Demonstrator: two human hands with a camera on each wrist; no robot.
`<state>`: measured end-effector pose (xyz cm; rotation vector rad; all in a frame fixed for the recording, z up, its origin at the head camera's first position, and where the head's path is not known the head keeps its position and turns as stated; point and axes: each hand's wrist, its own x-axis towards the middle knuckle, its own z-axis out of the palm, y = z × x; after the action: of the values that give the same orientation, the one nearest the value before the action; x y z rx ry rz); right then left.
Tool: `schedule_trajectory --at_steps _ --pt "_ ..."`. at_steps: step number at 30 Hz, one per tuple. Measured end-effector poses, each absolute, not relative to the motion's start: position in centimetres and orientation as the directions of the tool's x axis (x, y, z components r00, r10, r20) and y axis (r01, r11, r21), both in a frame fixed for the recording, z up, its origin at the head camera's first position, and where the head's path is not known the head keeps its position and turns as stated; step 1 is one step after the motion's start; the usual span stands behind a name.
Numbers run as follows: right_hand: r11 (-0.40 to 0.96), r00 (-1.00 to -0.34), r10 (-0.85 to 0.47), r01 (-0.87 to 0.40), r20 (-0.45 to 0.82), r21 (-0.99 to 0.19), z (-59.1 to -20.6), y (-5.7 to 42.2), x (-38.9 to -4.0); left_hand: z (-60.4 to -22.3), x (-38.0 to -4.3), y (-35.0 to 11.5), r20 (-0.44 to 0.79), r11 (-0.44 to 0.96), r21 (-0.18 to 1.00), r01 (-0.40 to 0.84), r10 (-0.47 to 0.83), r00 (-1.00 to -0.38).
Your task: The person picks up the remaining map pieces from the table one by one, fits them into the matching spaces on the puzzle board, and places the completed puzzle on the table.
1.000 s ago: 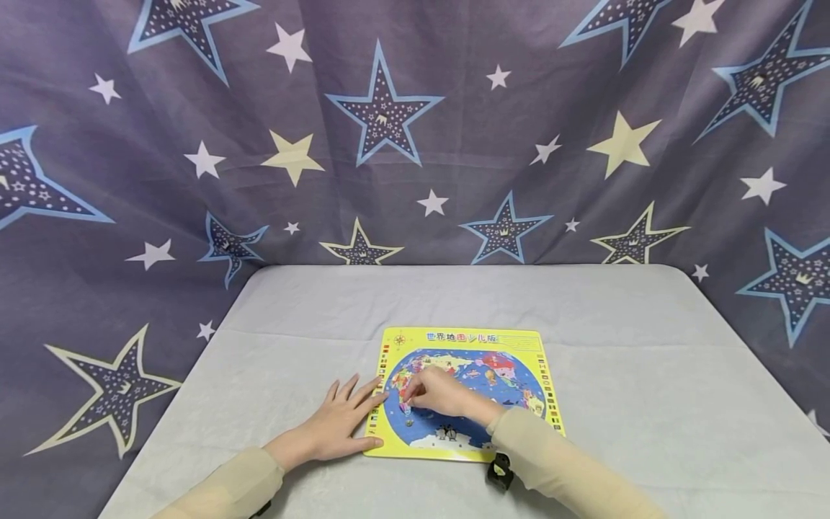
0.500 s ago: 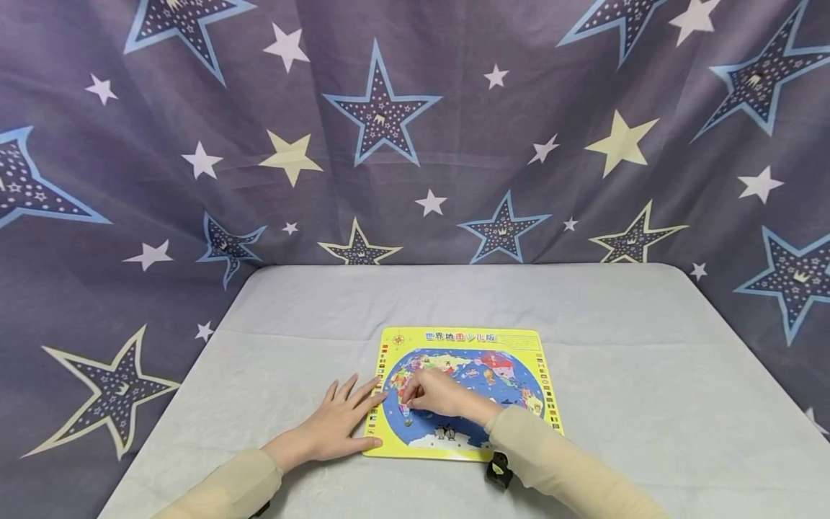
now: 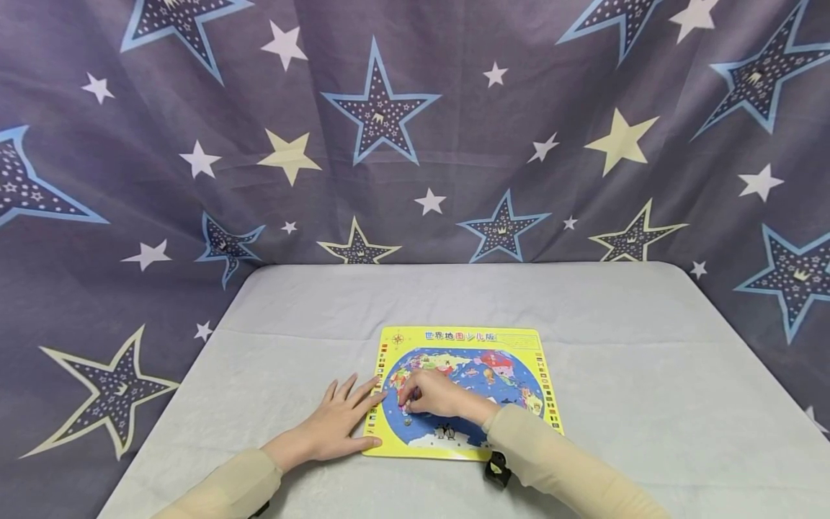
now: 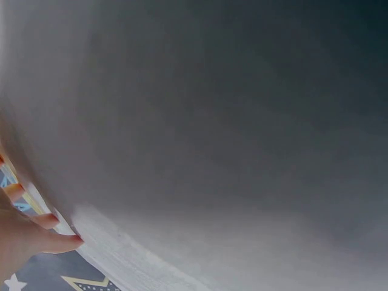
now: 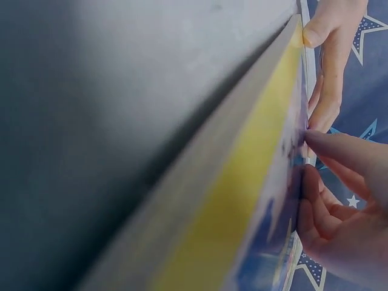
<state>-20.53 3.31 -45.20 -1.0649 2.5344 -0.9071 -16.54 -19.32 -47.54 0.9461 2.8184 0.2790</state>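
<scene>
A children's world-map puzzle board (image 3: 424, 453) with a yellow border and blue oceans lies on the table in the head view. My left hand (image 3: 327, 427) lies spread at its left side, with thumb and fingertips on the yellow border. Over the left part of the map, my right hand (image 3: 436, 393) has its fingers curled and its thumb and index fingertips down at the colored land shapes. In the right wrist view, the right thumb (image 5: 336, 145) and bent fingers meet the map surface; I cannot tell whether they pinch a piece. The left wrist view shows only some left fingers (image 4: 57, 242).
A pale grey cloth covers the table (image 3: 648, 404). Behind it hangs a dark purple curtain (image 3: 441, 144) printed with stars. A small black device (image 3: 498, 468) sits under the right sleeve, by the board's front edge.
The right index fingertip has shifted slightly down and left on the map, with the gap inside the curled fingers looking wider. The left hand and the board stay in place.
</scene>
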Motion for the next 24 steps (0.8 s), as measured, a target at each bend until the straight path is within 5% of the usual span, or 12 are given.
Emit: schedule_trajectory --at_steps 17,24 --pt "0.457 -0.705 -0.707 -0.522 0.062 -0.72 -44.2 5.1 -20.8 -47.1 -16.6 -19.2 -0.118 0.782 0.239 0.575 0.612 -0.782" --pt "0.511 -0.768 -0.64 -0.456 0.032 -0.729 -42.4 8.8 -20.5 -45.3 -16.7 -18.8 -0.09 0.761 0.228 0.608 0.638 -0.765"
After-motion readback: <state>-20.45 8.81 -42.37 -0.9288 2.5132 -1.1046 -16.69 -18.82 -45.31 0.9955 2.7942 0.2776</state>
